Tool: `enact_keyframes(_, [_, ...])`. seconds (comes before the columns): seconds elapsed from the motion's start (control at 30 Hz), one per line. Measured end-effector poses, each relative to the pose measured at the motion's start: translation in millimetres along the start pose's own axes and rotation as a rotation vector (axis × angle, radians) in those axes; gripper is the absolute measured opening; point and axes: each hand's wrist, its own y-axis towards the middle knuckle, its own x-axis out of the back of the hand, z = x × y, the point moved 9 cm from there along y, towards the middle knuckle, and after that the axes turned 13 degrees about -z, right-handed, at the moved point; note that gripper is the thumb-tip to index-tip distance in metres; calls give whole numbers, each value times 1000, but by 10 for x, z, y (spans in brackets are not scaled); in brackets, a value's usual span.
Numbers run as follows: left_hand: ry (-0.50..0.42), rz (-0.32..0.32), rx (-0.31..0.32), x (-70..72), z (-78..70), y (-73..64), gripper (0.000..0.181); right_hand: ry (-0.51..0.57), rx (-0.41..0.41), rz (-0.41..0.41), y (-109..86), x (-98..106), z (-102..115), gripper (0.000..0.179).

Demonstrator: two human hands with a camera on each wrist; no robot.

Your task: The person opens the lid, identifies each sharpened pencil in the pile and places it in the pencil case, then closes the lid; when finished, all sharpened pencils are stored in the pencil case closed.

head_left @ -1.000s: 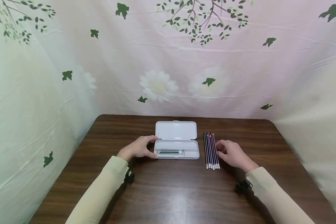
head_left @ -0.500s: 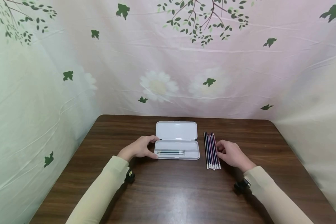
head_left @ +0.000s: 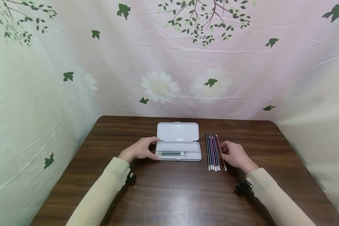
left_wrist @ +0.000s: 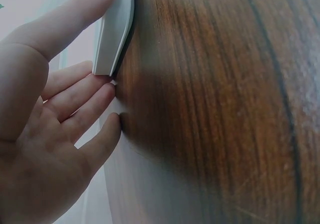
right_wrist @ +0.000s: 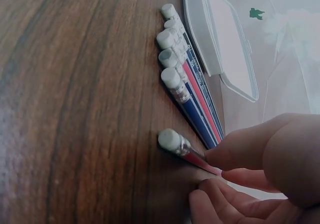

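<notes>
A white pencil case [head_left: 178, 146] lies with its lid raised back in the head view, several dark green pencils [head_left: 169, 153] in its front compartment. My left hand [head_left: 139, 148] holds the case's left end, thumb at the front corner and index finger at the rear one. To the right of the case lies a row of several blue and red pencils [head_left: 211, 153], white erasers toward me. My right hand [head_left: 236, 156] pinches a red pencil [right_wrist: 196, 159] at the row's right side. A gap shows between its eraser end and the others in the right wrist view.
A brown wooden table [head_left: 169, 194] carries everything. Behind it and at both sides hangs a pale cloth [head_left: 115, 69] printed with leaves, birds and flowers. Dark wrist-worn devices sit at both sleeves.
The rightmost red pencil has come away from the row, its eraser end swung right, with my right hand shifting slightly right. My left hand and the pencil case have stayed put.
</notes>
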Motion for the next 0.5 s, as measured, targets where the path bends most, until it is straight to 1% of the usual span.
enact_keyframes(0.23, [-6,0,1,0,1,4,83,-13,5,-8,8,21,-17,27])
enact_keyframes(0.5, [-6,-2,2,7,-11,4,83,-3,-11,6,7,8,-23,30])
